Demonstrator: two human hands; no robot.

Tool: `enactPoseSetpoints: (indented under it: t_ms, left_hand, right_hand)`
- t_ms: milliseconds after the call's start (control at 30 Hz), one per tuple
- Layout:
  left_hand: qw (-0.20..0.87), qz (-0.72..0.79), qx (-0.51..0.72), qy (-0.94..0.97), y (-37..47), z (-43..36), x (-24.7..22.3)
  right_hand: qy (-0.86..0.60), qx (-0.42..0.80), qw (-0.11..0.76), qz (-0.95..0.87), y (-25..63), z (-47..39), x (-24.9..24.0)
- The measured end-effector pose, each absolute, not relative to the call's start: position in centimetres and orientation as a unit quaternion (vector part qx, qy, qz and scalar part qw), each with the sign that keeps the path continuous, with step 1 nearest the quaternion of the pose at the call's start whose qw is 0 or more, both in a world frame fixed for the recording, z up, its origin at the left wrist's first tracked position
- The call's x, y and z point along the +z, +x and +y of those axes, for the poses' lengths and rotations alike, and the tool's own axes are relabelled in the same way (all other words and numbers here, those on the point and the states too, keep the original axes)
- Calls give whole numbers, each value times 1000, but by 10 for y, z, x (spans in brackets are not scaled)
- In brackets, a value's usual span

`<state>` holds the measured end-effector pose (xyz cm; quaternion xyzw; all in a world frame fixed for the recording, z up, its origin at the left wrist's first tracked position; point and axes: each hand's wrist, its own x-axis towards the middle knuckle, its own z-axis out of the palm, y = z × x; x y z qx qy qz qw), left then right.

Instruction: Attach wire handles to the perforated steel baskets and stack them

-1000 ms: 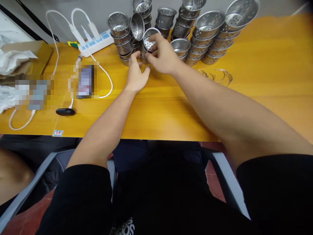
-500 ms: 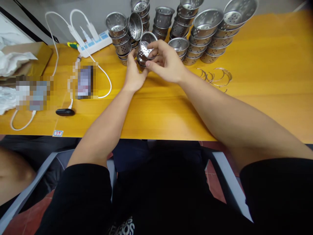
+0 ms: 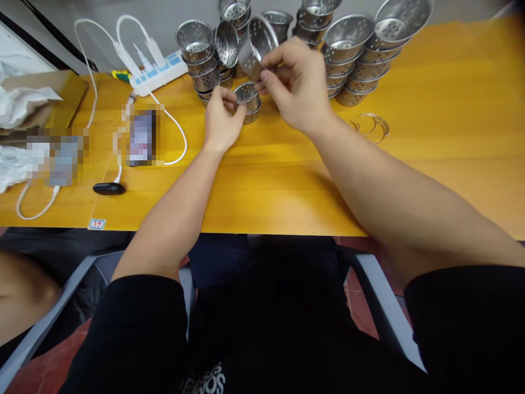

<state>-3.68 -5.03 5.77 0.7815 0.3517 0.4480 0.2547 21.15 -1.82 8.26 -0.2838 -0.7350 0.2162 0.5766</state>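
Note:
My right hand pinches the rim of a perforated metal cup, tilted and raised off the table. Below it, a short stack of similar cups stands upright on the yellow table. The fingers of my left hand close on the left rim of that stack. Behind my hands are taller stacks of cups, one at the left, with a tilted cup beside it. More stacks stand on the right, partly hidden by my right hand.
Thin metal rings lie right of my forearm. A white power strip with cables, a phone, a black oval object and a cardboard box are on the left. Another person's bare leg shows at lower left.
My right hand has lifted a cup up and away from the short stack, tilting it. My left hand has stayed low at the stack, shifting slightly.

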Motion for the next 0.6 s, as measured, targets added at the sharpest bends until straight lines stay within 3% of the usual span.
enactPoseSetpoints:
  t_ms: [300,600]
  left_hand:
    - [293,434,426,737,-8,-1,9]
    - [319,369,425,762,-3,-9,10]
  right_hand:
    - [-302,167,576,-741,249,-42,127]
    - [-320,224,537,-748,241,-60,51]
